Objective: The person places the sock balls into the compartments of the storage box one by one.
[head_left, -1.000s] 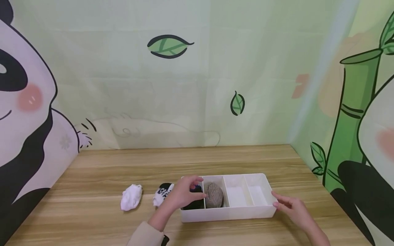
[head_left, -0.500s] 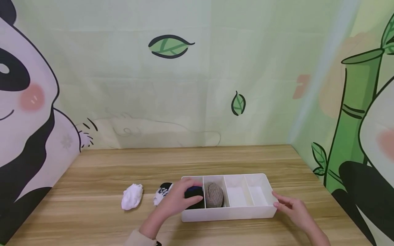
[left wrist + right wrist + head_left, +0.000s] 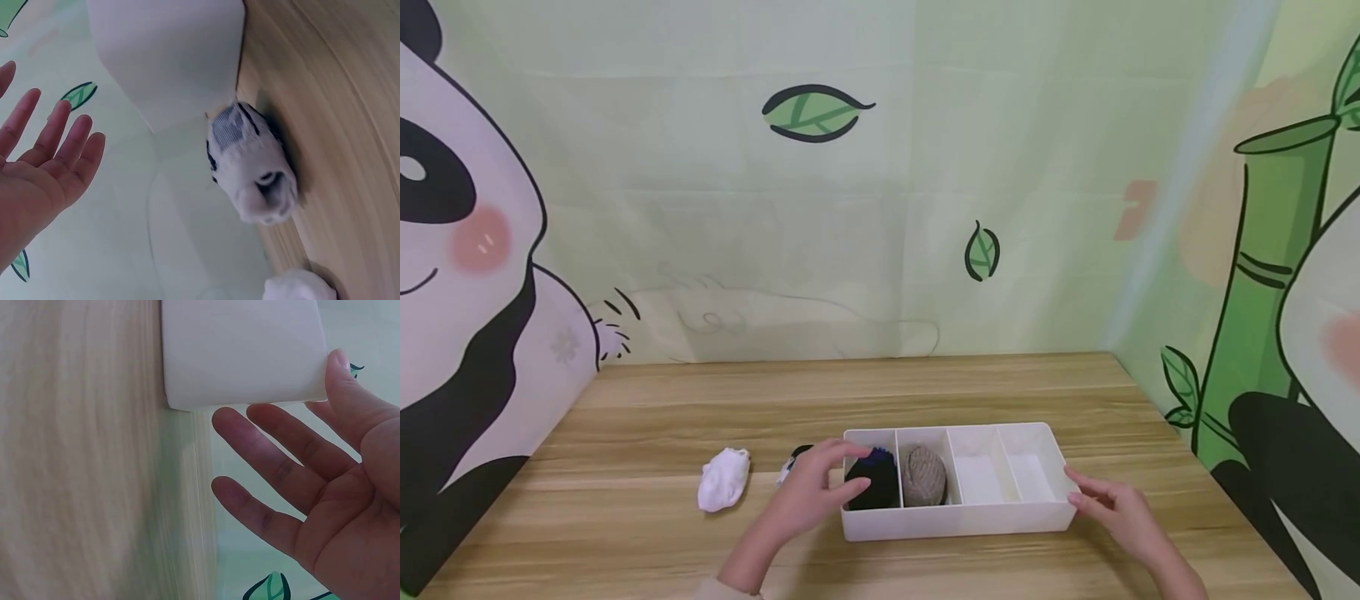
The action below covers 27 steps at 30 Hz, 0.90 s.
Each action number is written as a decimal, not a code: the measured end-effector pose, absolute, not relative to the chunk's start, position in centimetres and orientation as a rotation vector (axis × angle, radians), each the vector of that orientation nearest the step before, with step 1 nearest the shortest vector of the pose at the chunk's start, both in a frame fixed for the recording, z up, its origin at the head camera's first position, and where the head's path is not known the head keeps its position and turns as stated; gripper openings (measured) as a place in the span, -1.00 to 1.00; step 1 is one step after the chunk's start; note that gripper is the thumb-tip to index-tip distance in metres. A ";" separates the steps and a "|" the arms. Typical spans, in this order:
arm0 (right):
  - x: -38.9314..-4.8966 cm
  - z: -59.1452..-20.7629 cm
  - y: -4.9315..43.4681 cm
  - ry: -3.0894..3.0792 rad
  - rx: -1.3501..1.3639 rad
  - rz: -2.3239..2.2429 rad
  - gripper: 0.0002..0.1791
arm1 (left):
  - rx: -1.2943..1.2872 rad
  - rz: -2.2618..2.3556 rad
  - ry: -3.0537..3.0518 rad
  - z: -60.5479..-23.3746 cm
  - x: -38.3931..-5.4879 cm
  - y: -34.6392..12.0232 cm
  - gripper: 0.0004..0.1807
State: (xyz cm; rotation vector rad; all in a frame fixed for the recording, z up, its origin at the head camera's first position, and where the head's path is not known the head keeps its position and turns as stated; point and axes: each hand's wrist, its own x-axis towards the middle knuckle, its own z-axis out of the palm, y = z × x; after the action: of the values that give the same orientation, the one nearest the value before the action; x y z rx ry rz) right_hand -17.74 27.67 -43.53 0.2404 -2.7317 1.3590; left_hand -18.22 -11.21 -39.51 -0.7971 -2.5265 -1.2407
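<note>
My left hand (image 3: pixel 812 490) hovers at the left end of a white divided box (image 3: pixel 958 523). Its thumb and fingers are spread, with nothing held. In the leftmost compartment lies a black rolled sock (image 3: pixel 874 485) with blue at the top; a grey-brown rolled sock (image 3: pixel 923 477) fills the one beside it. Fingertips and thumb of my right hand (image 3: pixel 1116 510) touch the box's right end, its other fingers loosely extended in the right wrist view. A black-and-white rolled sock (image 3: pixel 250 165) lies left of the box, mostly hidden behind the left hand in the head view.
A white rolled sock (image 3: pixel 724 480) sits farther left on the wooden table (image 3: pixel 647 433). The box's two right compartments show bare white floors. Behind the table hangs a light green backdrop (image 3: pixel 700 208) with pandas, leaves and bamboo.
My left hand has drawn back leftward from over the leftmost compartment, uncovering the black sock and covering more of the black-and-white one. The right hand stays at the box's end.
</note>
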 end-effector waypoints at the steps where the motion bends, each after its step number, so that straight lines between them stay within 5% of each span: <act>1: -17.7 -43.5 27.7 -2.731 0.239 1.360 -0.58 | -0.783 -1.236 -2.529 -39.5 -18.2 -11.4 -0.74; 27: -17.7 -43.8 27.7 -2.700 0.257 1.370 -0.59 | -0.454 -1.254 -2.544 -40.6 -18.1 -16.0 -0.77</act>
State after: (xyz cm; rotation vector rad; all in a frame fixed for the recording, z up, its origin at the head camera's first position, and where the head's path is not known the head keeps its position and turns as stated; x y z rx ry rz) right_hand -17.67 27.75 -43.76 0.2568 -2.6998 1.3696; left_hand -18.13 -16.03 -40.60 -0.4539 -2.5439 -1.2542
